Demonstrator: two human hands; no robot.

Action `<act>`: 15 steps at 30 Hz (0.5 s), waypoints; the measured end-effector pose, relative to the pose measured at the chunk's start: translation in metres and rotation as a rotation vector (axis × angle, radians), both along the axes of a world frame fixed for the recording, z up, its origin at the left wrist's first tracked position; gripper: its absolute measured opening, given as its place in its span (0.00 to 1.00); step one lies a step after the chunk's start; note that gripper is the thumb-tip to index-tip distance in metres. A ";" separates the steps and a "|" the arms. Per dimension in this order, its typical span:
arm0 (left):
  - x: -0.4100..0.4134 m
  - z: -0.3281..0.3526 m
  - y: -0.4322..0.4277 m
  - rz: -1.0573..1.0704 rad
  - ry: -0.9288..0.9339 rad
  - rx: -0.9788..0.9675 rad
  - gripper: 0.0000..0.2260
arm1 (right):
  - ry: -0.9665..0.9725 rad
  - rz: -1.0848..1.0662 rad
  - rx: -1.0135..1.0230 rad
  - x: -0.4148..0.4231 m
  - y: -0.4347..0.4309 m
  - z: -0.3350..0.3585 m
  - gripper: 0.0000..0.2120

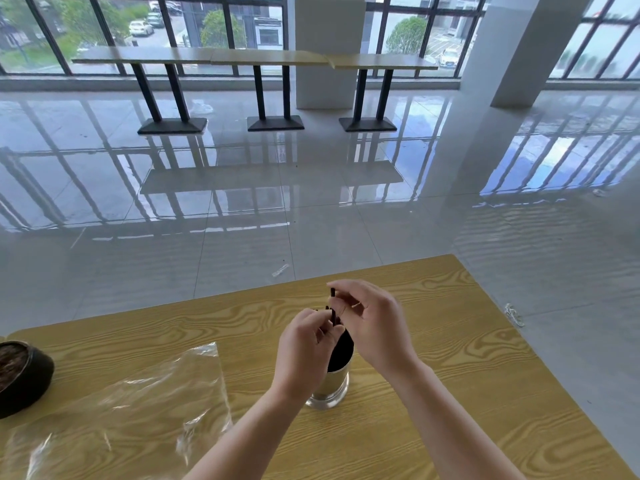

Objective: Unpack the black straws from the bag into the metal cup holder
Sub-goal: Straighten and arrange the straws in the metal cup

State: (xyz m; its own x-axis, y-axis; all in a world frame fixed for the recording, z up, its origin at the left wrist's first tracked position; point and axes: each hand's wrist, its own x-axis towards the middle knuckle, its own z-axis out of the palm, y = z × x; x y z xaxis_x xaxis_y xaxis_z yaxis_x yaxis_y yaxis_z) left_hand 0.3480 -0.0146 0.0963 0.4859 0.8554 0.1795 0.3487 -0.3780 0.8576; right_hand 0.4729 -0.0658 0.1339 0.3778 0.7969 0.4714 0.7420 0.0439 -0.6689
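Note:
A shiny metal cup holder (333,384) stands upright on the wooden table (450,393), its dark inside showing. Black straws (333,308) stick up out of its mouth between my two hands. My left hand (304,348) curls around the straws at the holder's rim. My right hand (374,323) pinches the upper part of the tallest straw from the right. The clear plastic bag (138,403) lies flat and crumpled on the table to the left; no straws show inside it.
A dark round bowl (20,375) with brownish contents sits at the table's left edge. The table's far edge and right edge drop to a glossy tiled floor. Long bench tables (256,58) stand by the windows far behind.

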 end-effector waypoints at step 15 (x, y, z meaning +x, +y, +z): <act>-0.026 -0.029 0.005 0.259 0.031 -0.080 0.18 | -0.037 -0.127 -0.324 0.008 0.007 -0.052 0.10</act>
State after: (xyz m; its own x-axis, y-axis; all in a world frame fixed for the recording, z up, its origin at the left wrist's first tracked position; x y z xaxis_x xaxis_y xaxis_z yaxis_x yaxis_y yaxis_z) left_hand 0.3221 -0.0097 0.0673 0.2529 0.9628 0.0946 0.4517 -0.2040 0.8686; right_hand 0.4808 -0.0585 0.0821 0.4713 0.8550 0.2166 0.7518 -0.2609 -0.6056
